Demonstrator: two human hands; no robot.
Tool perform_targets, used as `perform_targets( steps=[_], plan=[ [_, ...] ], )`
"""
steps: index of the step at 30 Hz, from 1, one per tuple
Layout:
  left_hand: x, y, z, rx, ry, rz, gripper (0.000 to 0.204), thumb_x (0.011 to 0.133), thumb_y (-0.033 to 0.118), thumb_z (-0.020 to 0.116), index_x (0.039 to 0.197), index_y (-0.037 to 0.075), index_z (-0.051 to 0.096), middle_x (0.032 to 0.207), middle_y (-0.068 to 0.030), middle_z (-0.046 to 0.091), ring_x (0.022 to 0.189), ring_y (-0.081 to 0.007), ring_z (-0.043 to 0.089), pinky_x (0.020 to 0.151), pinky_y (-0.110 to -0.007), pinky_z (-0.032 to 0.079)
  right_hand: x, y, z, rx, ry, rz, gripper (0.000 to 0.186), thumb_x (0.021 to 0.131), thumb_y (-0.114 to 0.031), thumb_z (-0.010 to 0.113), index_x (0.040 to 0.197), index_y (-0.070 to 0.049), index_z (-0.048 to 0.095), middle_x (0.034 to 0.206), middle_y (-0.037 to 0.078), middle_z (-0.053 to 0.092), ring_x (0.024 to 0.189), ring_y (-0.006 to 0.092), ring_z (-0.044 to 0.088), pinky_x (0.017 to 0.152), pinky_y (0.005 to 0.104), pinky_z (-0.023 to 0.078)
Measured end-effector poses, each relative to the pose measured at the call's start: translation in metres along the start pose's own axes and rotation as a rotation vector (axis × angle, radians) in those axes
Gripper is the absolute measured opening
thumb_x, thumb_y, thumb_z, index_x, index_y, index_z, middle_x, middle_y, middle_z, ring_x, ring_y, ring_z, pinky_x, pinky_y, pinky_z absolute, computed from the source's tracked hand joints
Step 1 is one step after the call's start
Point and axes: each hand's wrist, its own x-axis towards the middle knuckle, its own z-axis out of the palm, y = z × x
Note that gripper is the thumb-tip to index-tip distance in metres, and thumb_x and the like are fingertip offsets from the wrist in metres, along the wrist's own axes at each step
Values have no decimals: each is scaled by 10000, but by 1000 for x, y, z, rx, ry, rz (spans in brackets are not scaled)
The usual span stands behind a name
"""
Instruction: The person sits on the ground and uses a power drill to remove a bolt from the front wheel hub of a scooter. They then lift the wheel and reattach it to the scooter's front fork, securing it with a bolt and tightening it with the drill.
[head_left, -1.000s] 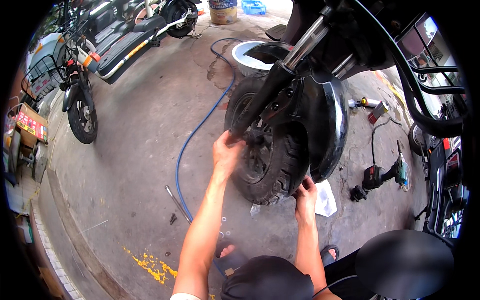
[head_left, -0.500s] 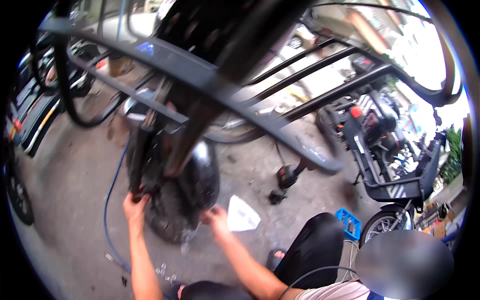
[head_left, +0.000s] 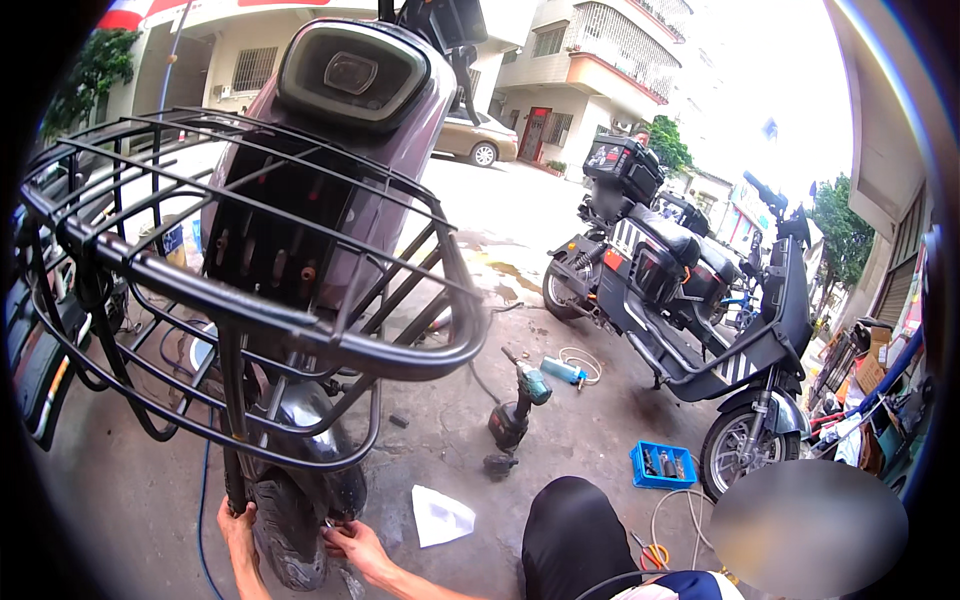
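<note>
In front of me stands a scooter with its front wheel (head_left: 288, 530) between my hands. My left hand (head_left: 238, 525) is closed round the lower end of the fork leg (head_left: 232, 462), left of the tyre. On the wheel's other side, my right hand (head_left: 357, 546) pinches at something small near the axle; what its fingertips hold is too small to name. A glossy dark mudguard (head_left: 318, 425) covers the top of the wheel. Above it juts a black wire basket (head_left: 340, 345), hiding part of the fork.
A white sheet (head_left: 442, 516) lies right of my right hand. Beyond it are a cordless drill (head_left: 520, 405), a light-blue bottle (head_left: 563, 371) with a hose and a blue crate (head_left: 664, 466) of parts. Orange-handled scissors (head_left: 655, 556) lie near my knee. Another scooter (head_left: 690, 310) stands right.
My view has tilted up, so the basket, headlight and street now show. Both hands stay low on either side of the wheel, the left at the fork leg and the right near the axle.
</note>
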Motion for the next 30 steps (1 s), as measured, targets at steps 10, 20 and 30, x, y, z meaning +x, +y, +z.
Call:
perform_targets(
  steps=[10,20,30],
  plan=[
    [1,38,13,96,-70,-28,179,860,54,706,1014,78,617,762,56,512,621,-60,466,552,-235,336,26,29,-1,77,-156,-2,348,967,-285,729,1170,-33,602,990,23,699,867,94,653,716,254,504],
    [-33,60,-23,204,52,-98,173,874,63,703,1027,77,623,795,46,545,662,-73,501,586,-247,372,0,28,45,228,-274,61,345,946,-210,740,1187,-14,590,1001,34,689,899,131,678,736,260,527],
    [-82,125,-47,305,137,-204,167,889,73,700,1039,76,628,828,36,578,702,-86,537,620,-259,408,-2,-9,55,250,-377,128,334,933,-117,719,1215,-1,582,957,27,739,784,68,625,652,225,479]
  ],
)
